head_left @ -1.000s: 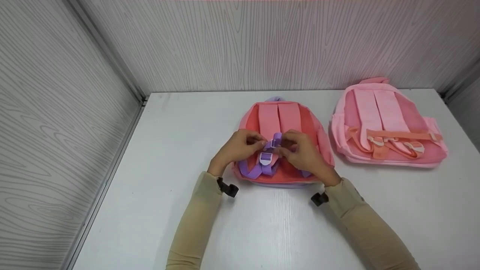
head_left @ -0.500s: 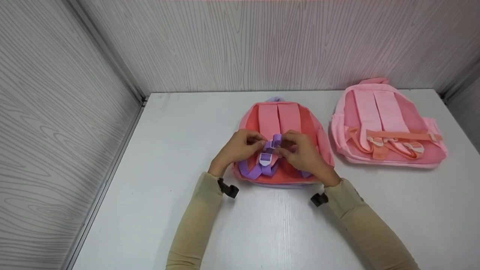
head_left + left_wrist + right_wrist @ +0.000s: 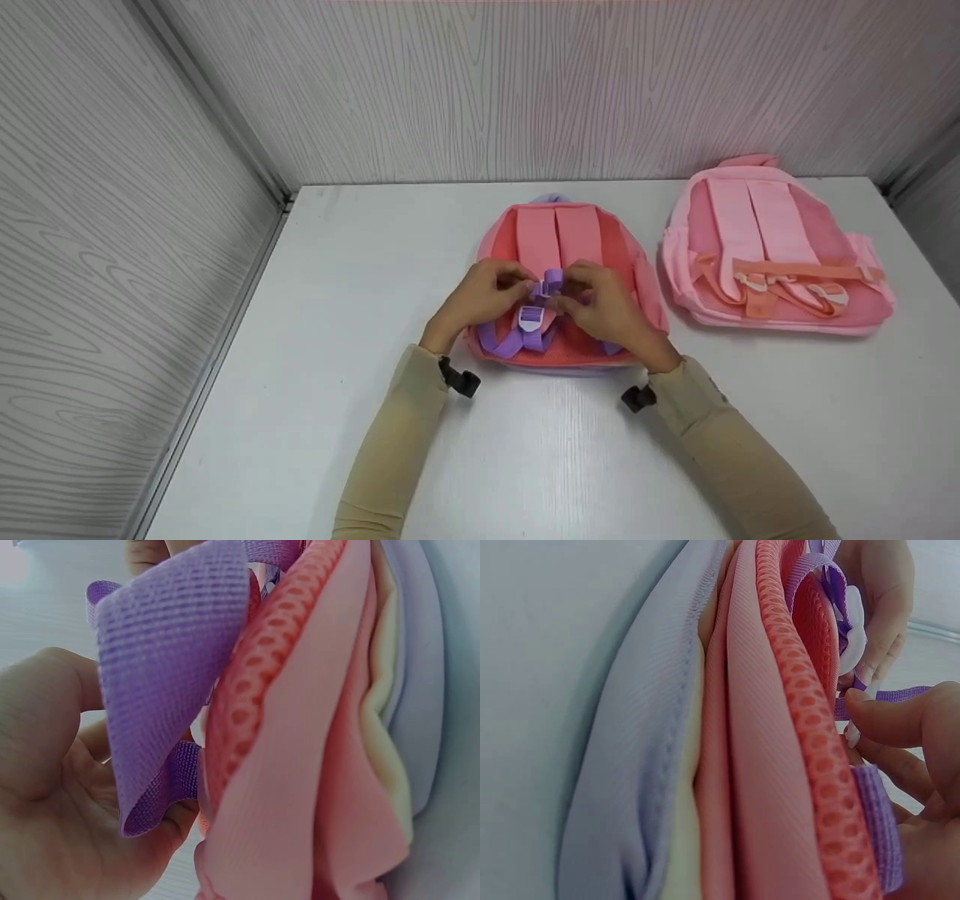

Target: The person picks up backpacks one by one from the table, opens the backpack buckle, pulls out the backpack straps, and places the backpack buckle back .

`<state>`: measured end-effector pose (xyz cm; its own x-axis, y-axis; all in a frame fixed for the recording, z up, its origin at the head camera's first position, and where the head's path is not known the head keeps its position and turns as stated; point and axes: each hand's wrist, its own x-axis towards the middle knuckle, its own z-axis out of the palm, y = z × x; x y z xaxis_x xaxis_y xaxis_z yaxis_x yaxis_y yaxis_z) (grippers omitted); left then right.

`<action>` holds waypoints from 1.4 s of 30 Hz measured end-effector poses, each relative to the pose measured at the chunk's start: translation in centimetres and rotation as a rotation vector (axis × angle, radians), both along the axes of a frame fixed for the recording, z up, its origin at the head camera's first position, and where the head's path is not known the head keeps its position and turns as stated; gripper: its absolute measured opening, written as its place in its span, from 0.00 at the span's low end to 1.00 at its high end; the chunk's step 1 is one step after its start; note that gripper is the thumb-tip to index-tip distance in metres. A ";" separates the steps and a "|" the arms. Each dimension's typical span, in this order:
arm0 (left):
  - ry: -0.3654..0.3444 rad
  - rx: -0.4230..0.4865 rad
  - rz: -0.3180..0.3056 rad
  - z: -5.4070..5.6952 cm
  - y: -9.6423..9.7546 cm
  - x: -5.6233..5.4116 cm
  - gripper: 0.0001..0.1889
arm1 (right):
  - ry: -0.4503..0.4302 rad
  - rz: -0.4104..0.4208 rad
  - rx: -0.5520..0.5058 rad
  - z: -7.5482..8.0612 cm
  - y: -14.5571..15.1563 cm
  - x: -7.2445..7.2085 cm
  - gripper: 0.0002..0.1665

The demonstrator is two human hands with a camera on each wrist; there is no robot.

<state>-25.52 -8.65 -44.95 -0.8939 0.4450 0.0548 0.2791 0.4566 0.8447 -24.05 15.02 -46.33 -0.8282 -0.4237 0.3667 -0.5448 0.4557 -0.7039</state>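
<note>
A coral-pink backpack (image 3: 581,232) lies with its strap side up at mid-table. Purple webbing (image 3: 553,279) rises in a small loop over its middle, threaded through a white buckle (image 3: 545,291). My left hand (image 3: 484,292) pinches the webbing on the buckle's left side, thumb against fingers. From the right, my right hand (image 3: 602,304) pinches at the buckle and the webbing. Just below sits another white strap buckle (image 3: 531,319) with a purple band through it. In the left wrist view a wide purple strap (image 3: 172,652) hides part of the left hand (image 3: 67,802).
To the right, a light pink backpack (image 3: 776,225) with orange straps (image 3: 802,270) lies strap side up. Behind the white table (image 3: 360,262) stands a wood-grain panel (image 3: 480,90), and another side panel (image 3: 97,262) is on the left.
My left hand has shifted slightly right, closer to the buckle, and less webbing shows between its fingertips and the buckle. The purple loop sits a touch lower. My right hand stays nearly still.
</note>
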 end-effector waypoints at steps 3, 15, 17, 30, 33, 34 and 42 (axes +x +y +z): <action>0.005 0.001 0.002 0.0 0.1 0.0 0.10 | -0.001 -0.001 0.006 0.1 0.0 0.0 0.11; 0.008 0.019 -0.001 -0.1 0.2 0.1 0.10 | -0.017 0.001 0.010 0.0 0.0 0.0 0.11; 0.006 0.017 -0.001 0.0 0.3 0.1 0.10 | -0.022 0.001 0.011 0.0 0.0 0.0 0.11; 0.006 0.004 0.002 -0.4 0.6 0.1 0.10 | -0.047 -0.007 0.009 -0.1 -0.1 0.1 0.13; 0.002 0.005 0.001 -0.4 0.6 0.1 0.11 | -0.039 0.001 0.006 -0.1 -0.1 0.1 0.12; 0.002 0.005 0.001 -0.4 0.6 0.1 0.11 | -0.037 0.005 0.006 -0.1 -0.1 0.1 0.12; 0.008 0.010 -0.002 -0.2 0.6 0.2 0.11 | -0.032 0.006 0.010 -0.2 0.0 0.0 0.13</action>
<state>-25.31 -8.03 -45.17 -0.8926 0.4460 0.0666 0.2867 0.4475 0.8471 -24.00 15.01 -46.50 -0.8370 -0.4323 0.3354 -0.5246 0.4596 -0.7167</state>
